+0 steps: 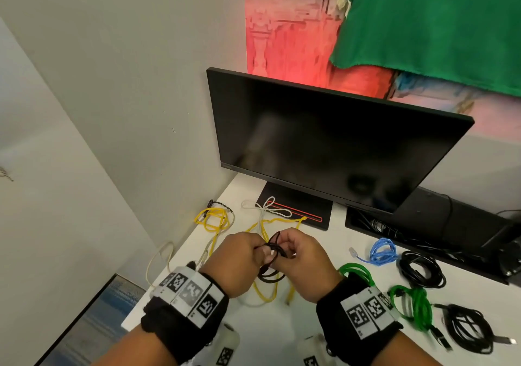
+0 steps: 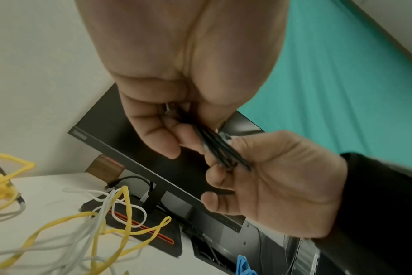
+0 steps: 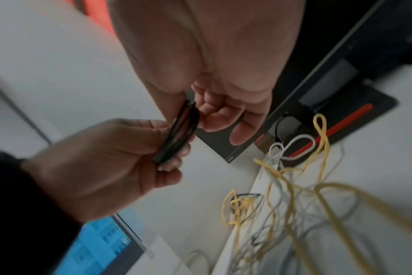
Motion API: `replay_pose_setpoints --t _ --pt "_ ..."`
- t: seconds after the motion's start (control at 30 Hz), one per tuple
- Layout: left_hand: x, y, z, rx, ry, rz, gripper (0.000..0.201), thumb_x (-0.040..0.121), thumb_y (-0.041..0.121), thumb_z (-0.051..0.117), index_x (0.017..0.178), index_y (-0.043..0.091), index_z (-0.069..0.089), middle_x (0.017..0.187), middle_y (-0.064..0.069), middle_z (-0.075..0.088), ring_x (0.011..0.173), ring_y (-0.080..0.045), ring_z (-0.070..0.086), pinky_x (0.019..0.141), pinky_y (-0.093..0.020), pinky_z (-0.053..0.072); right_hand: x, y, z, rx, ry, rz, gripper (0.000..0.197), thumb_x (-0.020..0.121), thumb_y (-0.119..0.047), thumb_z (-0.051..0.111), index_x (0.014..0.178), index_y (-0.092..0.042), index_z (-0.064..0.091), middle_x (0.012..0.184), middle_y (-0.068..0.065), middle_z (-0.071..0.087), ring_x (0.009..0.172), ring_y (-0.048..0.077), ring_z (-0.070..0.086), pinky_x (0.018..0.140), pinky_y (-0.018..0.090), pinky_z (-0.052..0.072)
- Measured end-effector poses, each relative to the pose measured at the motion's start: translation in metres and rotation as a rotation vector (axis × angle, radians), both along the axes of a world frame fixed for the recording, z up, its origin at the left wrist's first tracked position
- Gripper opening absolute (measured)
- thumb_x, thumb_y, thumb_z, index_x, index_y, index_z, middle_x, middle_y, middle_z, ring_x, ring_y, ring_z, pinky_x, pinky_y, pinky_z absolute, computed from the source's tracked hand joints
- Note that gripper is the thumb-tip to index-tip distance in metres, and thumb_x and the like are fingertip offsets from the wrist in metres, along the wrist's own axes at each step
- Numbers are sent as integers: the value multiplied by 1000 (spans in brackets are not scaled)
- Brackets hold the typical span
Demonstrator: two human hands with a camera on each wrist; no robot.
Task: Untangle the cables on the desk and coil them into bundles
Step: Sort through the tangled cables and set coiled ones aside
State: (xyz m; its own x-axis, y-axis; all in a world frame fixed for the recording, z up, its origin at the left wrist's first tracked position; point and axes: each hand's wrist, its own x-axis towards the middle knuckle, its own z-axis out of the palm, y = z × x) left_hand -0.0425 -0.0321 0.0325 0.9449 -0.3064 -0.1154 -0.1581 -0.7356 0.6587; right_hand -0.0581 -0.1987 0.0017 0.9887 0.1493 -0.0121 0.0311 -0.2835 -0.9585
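Observation:
Both hands meet above the middle of the white desk [image 1: 310, 317] and hold one small coil of thin black cable [image 1: 275, 255]. My left hand [image 1: 239, 255] pinches the bunched loops [image 2: 214, 147] between thumb and curled fingers. My right hand [image 1: 300, 255] grips the same bundle [image 3: 179, 130] from the other side. Part of the black loop hangs below the hands [image 1: 267, 276]. Under them lies a tangle of yellow cable [image 1: 265, 289] and white cable [image 1: 266, 210], loose on the desk.
A dark monitor [image 1: 324, 145] stands behind on its black base [image 1: 298, 210]. A yellow coil [image 1: 215, 219] lies at the left edge. Coiled blue [image 1: 382, 251], green [image 1: 411, 303] and black [image 1: 421, 269] bundles lie to the right. A black cable tray [image 1: 394, 230] runs along the back right.

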Motion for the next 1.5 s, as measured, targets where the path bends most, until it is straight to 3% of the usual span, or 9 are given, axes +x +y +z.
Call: replay_pose_setpoints --t 0.37,0.53,0.63,0.87,1.03,1.13,1.27,1.37,1.5 --pt "5 5 7 -22 -52 150 23 99 25 49 85 15 64 75 -4 64 72 -23 60 62 -30 42 0 -5 17 -191 -594 -352 12 92 -35 64 91 -30 75 81 -23 65 81 2 66 70 11 49" --pt "-6 -2 9 -294 -65 -45 21 94 10 57 106 23 69 87 10 68 77 -3 64 74 -17 50 13 -4 21 444 163 -437 20 103 -22 50 90 -12 62 71 3 73 59 24 71 58 32 56" --pt "-12 -9 4 -259 -146 -74 20 93 10 58 102 23 71 85 12 68 78 -2 62 70 -12 45 15 -4 12 593 433 -410 11 98 -14 61 97 -3 62 65 7 68 51 21 65 52 29 54" --pt "-12 -11 -5 -203 -192 76 21 94 14 54 102 24 70 83 8 69 78 -8 65 75 -29 51 6 -4 -4 208 313 -261 26 100 -22 58 82 -7 70 76 15 73 55 16 61 57 27 51" --pt "-5 -9 -4 -279 -200 212 19 95 13 54 102 22 69 81 7 69 76 -12 69 75 -34 54 -5 -9 -3 528 360 -26 21 99 -19 56 100 -4 71 97 18 75 84 24 71 67 27 54" --pt "-6 -12 -5 -320 -193 238 18 94 13 55 102 23 67 77 7 69 71 -4 69 71 -25 53 -2 -10 -4 380 269 -57 14 92 -5 65 98 -13 75 94 11 76 87 20 68 68 24 53" --pt "-5 -13 -10 -293 -173 168 18 91 14 60 96 31 65 83 9 68 77 -2 64 70 -15 47 4 -11 -2 157 181 -189 15 94 -16 65 86 -21 76 81 4 75 78 17 66 70 28 52" --pt "0 -8 -10 -78 -109 62 29 90 18 62 115 31 60 104 10 57 90 -4 56 75 -10 40 4 -13 -1 123 185 -176 17 96 -17 62 84 -20 74 77 0 75 74 20 66 70 30 50" --pt "3 -11 1 -49 -87 -114 54 82 8 58 128 36 56 104 14 60 88 -5 60 80 -17 48 3 -15 0 256 259 -93 18 95 -4 59 105 -16 68 75 1 72 73 15 66 73 32 52"
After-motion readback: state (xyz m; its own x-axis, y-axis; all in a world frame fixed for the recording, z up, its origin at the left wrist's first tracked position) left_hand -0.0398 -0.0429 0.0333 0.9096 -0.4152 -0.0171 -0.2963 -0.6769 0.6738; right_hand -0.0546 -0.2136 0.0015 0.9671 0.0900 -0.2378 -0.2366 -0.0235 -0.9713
